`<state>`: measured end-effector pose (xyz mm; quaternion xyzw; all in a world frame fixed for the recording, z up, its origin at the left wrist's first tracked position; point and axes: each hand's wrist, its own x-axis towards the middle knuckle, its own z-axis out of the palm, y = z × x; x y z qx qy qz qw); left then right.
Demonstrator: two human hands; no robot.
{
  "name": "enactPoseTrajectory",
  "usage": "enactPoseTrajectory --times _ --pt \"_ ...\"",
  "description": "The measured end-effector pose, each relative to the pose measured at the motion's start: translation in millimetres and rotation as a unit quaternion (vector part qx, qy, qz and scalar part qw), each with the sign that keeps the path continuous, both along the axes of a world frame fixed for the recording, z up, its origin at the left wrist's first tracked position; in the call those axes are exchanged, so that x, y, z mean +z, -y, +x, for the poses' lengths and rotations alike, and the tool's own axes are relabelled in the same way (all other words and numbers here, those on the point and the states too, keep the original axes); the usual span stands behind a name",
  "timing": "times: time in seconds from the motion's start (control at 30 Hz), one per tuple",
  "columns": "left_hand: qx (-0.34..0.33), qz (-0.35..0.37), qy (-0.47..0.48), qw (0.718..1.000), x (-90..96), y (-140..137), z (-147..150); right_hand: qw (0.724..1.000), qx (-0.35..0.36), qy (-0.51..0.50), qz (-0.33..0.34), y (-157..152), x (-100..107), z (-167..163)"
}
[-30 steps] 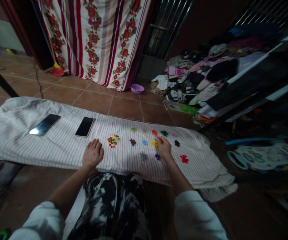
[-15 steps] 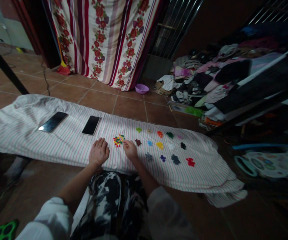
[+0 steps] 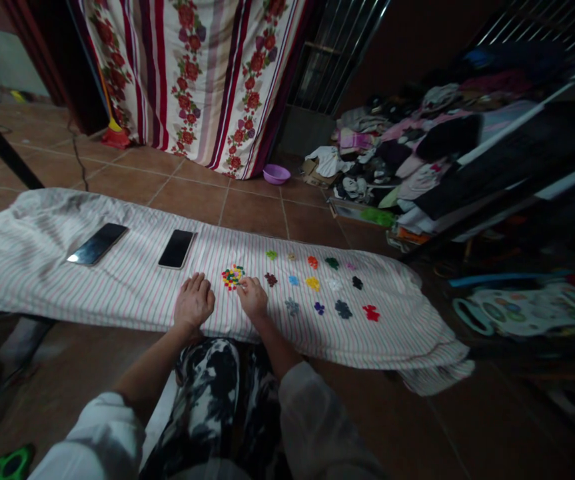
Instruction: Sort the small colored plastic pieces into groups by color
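Observation:
My left hand [image 3: 194,301] lies flat on the striped cloth [image 3: 132,293], fingers stretched out and holding nothing. Just to its right is a round cluster of small multicoloured pieces [image 3: 231,276], mostly red, yellow and green. At the cluster's lower right edge, my right hand [image 3: 254,299] has thumb and fingertips pinched together. Whatever is between those fingertips is too small to make out. Right of that hand, small single-colour piles spread over the cloth, among them brown pieces [image 3: 270,279], yellow pieces [image 3: 312,283], dark grey pieces [image 3: 343,309] and red pieces [image 3: 371,313].
Two phones, one [image 3: 98,244] farther left and another [image 3: 177,249] nearer my left hand, lie on the cloth. Beyond it, a purple basin [image 3: 276,175] stands on the tiled floor by a floral curtain [image 3: 212,80]. Heaped clothes [image 3: 392,147] fill the back right.
My right hand's fingertips have shifted slightly down at the cluster's edge and remain pinched. My left hand stays flat in place. The whole view has shifted a little.

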<state>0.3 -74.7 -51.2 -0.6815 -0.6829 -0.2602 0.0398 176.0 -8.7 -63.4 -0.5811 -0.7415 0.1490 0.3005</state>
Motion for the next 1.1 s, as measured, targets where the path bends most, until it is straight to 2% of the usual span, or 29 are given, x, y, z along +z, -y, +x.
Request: enactPoseTrajectory --times 0.33,0.47,0.9,1.1 --pt "0.002 0.013 -0.010 1.000 -0.8 1 0 0.991 -0.013 -0.133 0.022 2 -7 4" --pt "0.002 0.006 -0.002 1.000 0.4 1 -1 0.989 -0.010 -0.148 0.015 1 -8 6" --pt "-0.009 0.050 -0.057 0.997 -4.7 1 -5 0.983 -0.007 -0.182 0.000 5 -8 9" --pt "-0.017 0.067 -0.089 0.994 -7.2 0 -7 0.974 0.015 -0.228 0.000 8 3 31"
